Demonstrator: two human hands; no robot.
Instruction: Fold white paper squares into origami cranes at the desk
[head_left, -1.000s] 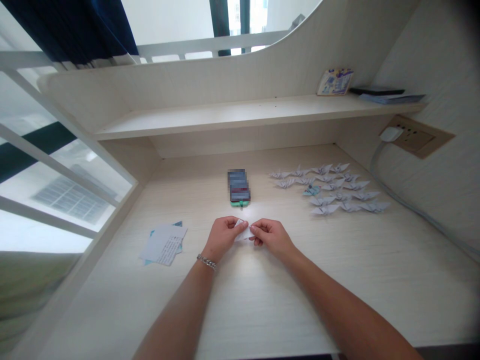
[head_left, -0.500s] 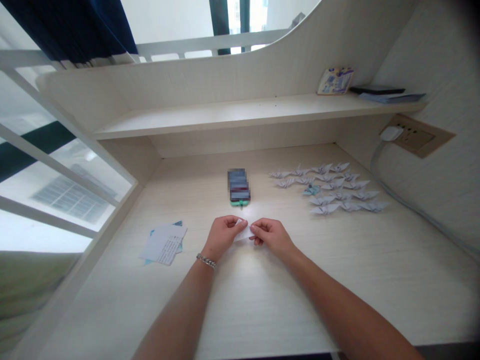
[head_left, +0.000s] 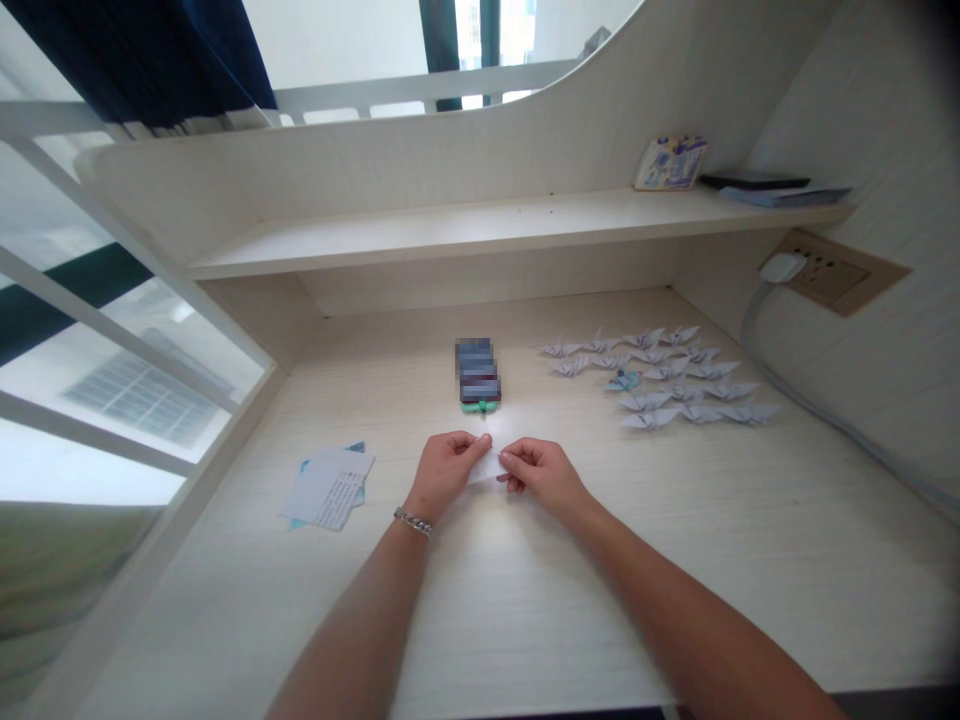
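Between my two hands is a small white piece of folded paper (head_left: 488, 467), held just above the desk. My left hand (head_left: 448, 467) pinches its left side, thumb on top. From the right, my right hand (head_left: 541, 465) grips the other side between thumb and fingers. My fingers cover much of the paper, so its exact folds cannot be made out. Beyond my hands lies a phone (head_left: 477, 370) with a green edge at its near end. Off to the right, several paper cranes (head_left: 675, 385) stand in rows, mostly white, with one blue crane (head_left: 622, 380) among them.
Left of my hands lies a small stack of paper sheets (head_left: 328, 487), the top one with writing. A shelf (head_left: 420, 232) runs along the back, carrying a small box (head_left: 671, 163) and a dark flat item (head_left: 754, 181). A white plug (head_left: 783, 267) with a cable sits in the right wall socket.
My left thumb has shifted slightly up along the paper. Both hands keep their hold in nearly the same place, and the other things have not moved.
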